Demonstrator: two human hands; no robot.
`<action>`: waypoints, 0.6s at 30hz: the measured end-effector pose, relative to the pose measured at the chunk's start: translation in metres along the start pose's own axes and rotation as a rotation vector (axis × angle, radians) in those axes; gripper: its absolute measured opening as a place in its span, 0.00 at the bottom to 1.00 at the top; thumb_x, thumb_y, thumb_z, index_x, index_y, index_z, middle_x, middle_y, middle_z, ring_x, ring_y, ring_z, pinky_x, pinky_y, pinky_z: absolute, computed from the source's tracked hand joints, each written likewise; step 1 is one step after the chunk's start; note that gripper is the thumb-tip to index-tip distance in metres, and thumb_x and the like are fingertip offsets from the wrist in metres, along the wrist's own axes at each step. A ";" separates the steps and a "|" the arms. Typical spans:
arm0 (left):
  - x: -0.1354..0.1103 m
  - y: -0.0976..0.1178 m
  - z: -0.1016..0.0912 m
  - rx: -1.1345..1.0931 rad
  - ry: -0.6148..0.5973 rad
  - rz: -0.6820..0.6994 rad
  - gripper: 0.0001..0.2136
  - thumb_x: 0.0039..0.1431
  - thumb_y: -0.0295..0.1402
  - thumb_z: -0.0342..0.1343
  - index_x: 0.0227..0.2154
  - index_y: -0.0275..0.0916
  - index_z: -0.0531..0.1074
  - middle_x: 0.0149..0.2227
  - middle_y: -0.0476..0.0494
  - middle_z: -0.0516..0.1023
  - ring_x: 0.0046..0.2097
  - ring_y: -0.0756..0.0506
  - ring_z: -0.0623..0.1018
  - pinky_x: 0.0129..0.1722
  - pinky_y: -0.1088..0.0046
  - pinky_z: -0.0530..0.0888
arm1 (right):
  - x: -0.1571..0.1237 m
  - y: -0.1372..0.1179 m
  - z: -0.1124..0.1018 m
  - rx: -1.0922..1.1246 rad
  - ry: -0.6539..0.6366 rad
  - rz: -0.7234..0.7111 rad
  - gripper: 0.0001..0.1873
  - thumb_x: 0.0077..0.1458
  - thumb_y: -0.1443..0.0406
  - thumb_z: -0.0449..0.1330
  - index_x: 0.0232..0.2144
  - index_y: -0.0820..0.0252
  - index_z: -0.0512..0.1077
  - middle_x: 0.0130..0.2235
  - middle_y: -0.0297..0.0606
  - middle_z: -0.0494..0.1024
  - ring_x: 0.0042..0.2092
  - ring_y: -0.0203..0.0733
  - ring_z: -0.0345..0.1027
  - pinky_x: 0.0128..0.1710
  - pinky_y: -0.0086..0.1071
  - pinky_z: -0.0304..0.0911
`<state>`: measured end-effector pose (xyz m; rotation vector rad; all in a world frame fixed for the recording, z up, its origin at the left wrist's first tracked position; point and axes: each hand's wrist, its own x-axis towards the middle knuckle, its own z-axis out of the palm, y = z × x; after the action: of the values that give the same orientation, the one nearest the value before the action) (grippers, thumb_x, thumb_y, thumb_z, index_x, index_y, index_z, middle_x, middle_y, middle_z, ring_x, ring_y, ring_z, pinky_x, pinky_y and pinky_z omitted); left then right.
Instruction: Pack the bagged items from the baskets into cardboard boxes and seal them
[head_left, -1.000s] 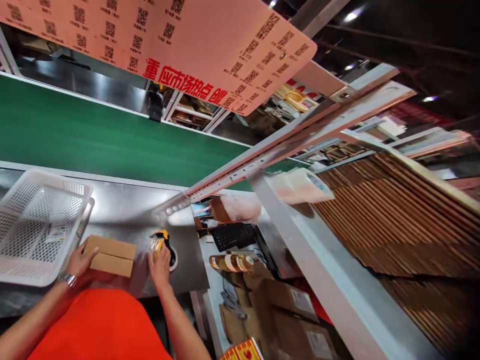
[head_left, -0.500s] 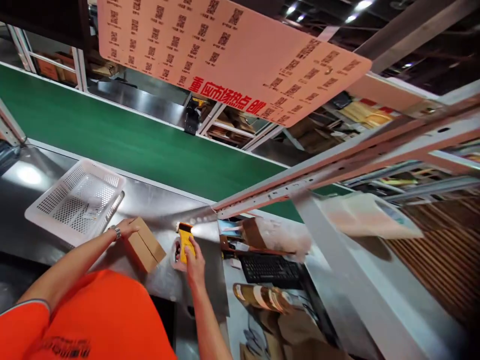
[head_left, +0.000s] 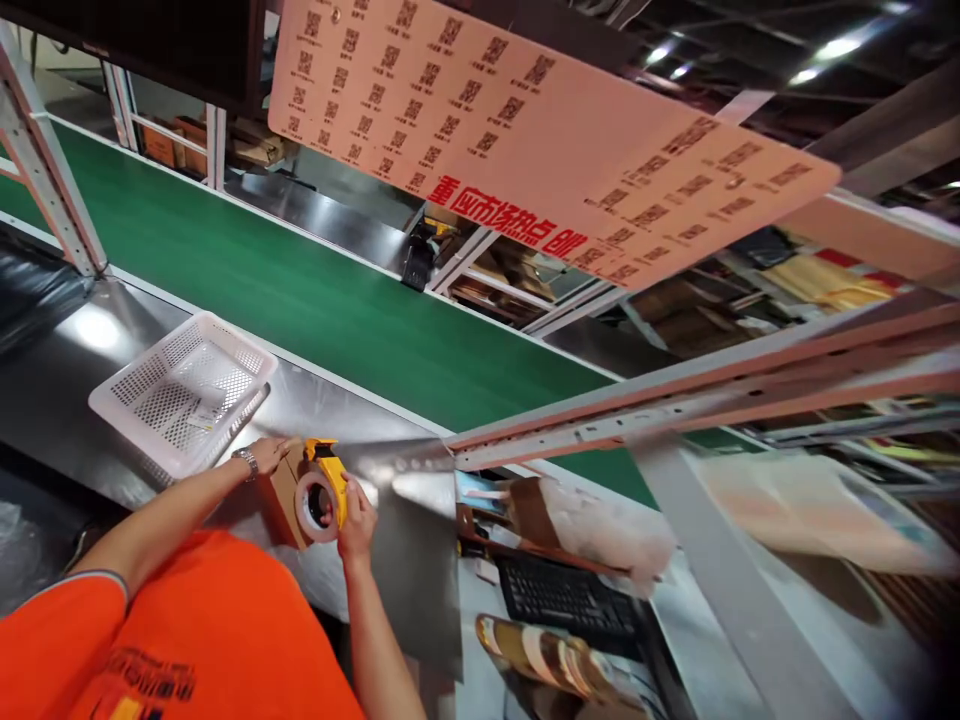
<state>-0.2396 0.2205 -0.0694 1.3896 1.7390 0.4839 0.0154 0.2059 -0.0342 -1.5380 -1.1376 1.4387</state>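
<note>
Over a metal bench (head_left: 420, 570), a left hand (head_left: 271, 453) curls around the upper end of a cardboard box (head_left: 279, 503), while the right hand (head_left: 358, 522) closes on a yellow tape dispenser (head_left: 334, 482) overlapping the box's side. The box stands tilted beside a white plastic basket (head_left: 142, 388) and appears folded shut, but the work looks unfinished, with both items in hand; whether any tape is on the cardboard cannot be told.

The right hand (head_left: 358, 522) has brought the yellow tape dispenser (head_left: 331, 478) up to the cardboard box (head_left: 282, 496).
</note>
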 end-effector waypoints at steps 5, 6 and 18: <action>-0.009 0.016 -0.009 0.103 0.073 -0.084 0.21 0.77 0.43 0.52 0.59 0.35 0.83 0.62 0.24 0.84 0.65 0.27 0.80 0.66 0.53 0.74 | -0.006 0.002 0.000 -0.032 -0.020 -0.041 0.49 0.57 0.30 0.61 0.59 0.65 0.80 0.26 0.36 0.79 0.23 0.44 0.72 0.22 0.39 0.75; -0.011 0.021 -0.012 0.104 0.135 -0.096 0.22 0.77 0.43 0.53 0.61 0.35 0.81 0.65 0.23 0.81 0.69 0.27 0.77 0.69 0.53 0.71 | -0.008 0.002 0.001 -0.036 -0.023 -0.052 0.49 0.57 0.29 0.61 0.58 0.64 0.80 0.26 0.36 0.79 0.22 0.44 0.71 0.22 0.38 0.75; -0.005 0.059 -0.023 -0.683 0.009 -0.420 0.25 0.61 0.54 0.73 0.23 0.40 0.72 0.24 0.48 0.79 0.30 0.46 0.80 0.37 0.70 0.77 | -0.013 -0.004 0.008 -0.086 -0.122 -0.114 0.49 0.56 0.28 0.61 0.55 0.64 0.84 0.22 0.33 0.77 0.21 0.43 0.70 0.20 0.35 0.69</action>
<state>-0.2214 0.2389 -0.0111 0.5288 1.5941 0.7515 0.0071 0.1950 -0.0267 -1.4346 -1.3529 1.4394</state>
